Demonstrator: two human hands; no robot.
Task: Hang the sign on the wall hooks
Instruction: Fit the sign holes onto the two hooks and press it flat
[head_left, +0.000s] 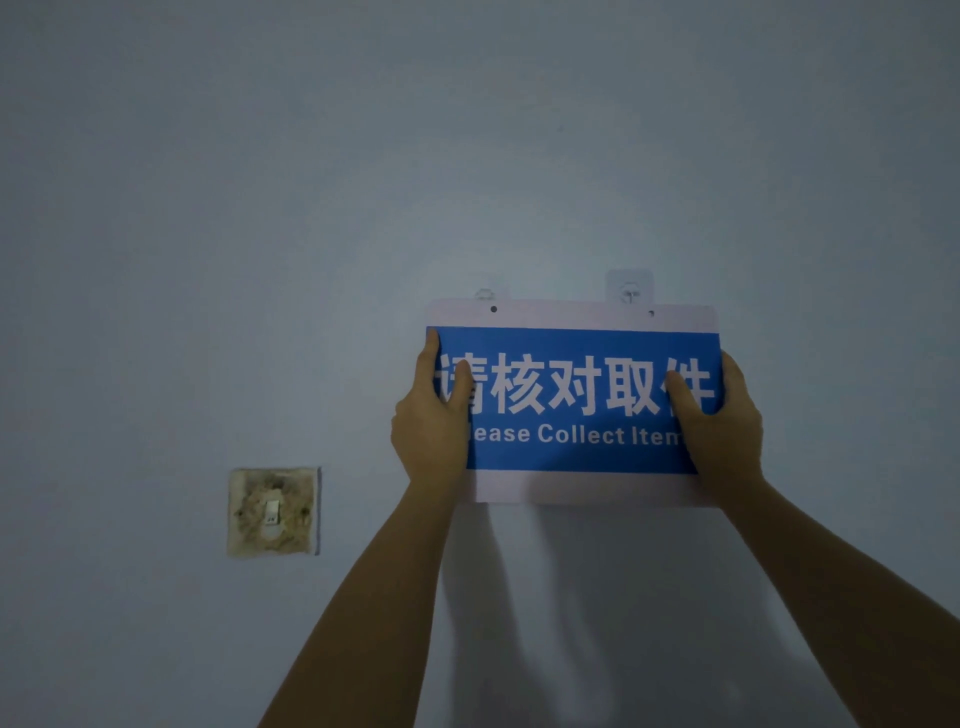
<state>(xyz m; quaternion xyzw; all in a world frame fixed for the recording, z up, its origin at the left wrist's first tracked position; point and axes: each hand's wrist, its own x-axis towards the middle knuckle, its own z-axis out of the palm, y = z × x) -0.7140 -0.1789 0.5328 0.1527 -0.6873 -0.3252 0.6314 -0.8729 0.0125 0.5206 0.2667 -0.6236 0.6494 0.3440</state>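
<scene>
A blue sign with white Chinese characters and English text, on a white board, is held flat against the pale wall. My left hand grips its left edge and my right hand grips its right edge, thumbs on the front. Two small holes sit near the sign's top edge. Two clear adhesive wall hooks, the left hook and the right hook, stick out just above that top edge. The holes lie slightly below and to the right of the hooks.
A dirty, worn light switch plate is set in the wall to the lower left of the sign. The wall around it is plain and dimly lit.
</scene>
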